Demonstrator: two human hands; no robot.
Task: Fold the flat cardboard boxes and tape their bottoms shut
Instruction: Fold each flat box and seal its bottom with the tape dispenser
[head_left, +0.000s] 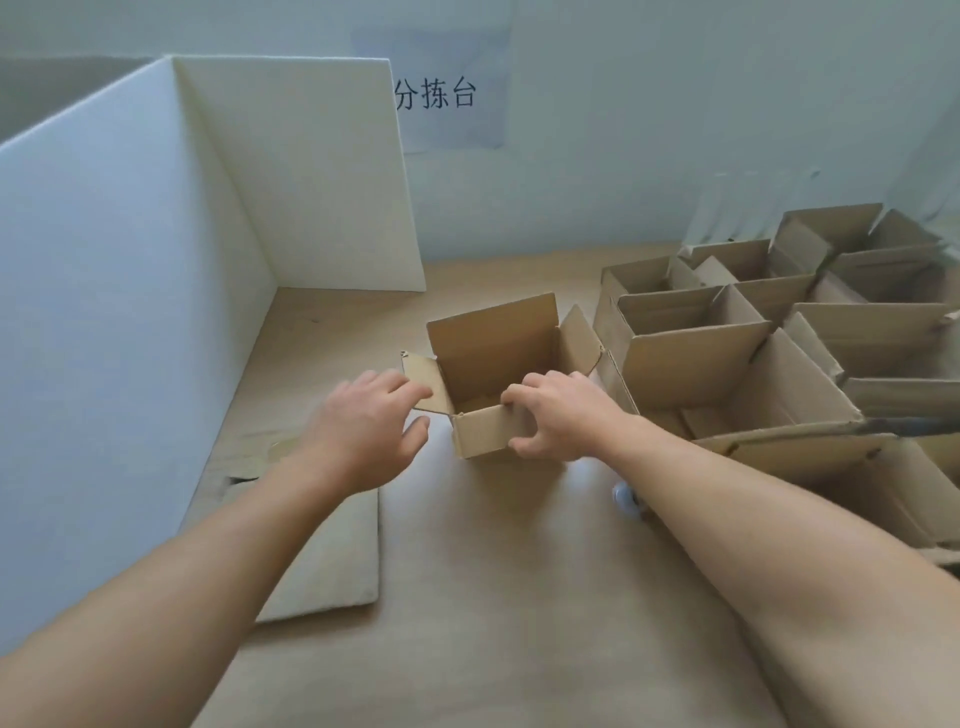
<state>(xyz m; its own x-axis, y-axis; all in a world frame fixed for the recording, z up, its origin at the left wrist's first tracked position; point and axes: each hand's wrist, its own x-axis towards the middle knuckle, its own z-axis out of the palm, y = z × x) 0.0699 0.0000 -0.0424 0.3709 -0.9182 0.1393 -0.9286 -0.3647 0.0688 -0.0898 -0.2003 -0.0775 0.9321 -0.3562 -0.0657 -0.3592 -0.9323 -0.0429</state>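
Note:
A small brown cardboard box (493, 358) stands upright in the middle of the table with its top flaps open. My right hand (561, 415) grips the box's near flap, fingers over its top edge and thumb below. My left hand (363, 426) reaches toward the box's left flap with fingers relaxed, the fingertips at or just touching the flap; it holds nothing. A stack of flat cardboard boxes (322, 551) lies on the table under my left forearm. A tape roll (626, 496) peeks out from behind my right forearm, mostly hidden.
Several folded open boxes (727, 332) crowd the right side of the brown table (493, 597). A tall white partition board (130, 286) walls the left side and back left. A wall with a paper sign (436, 93) stands behind.

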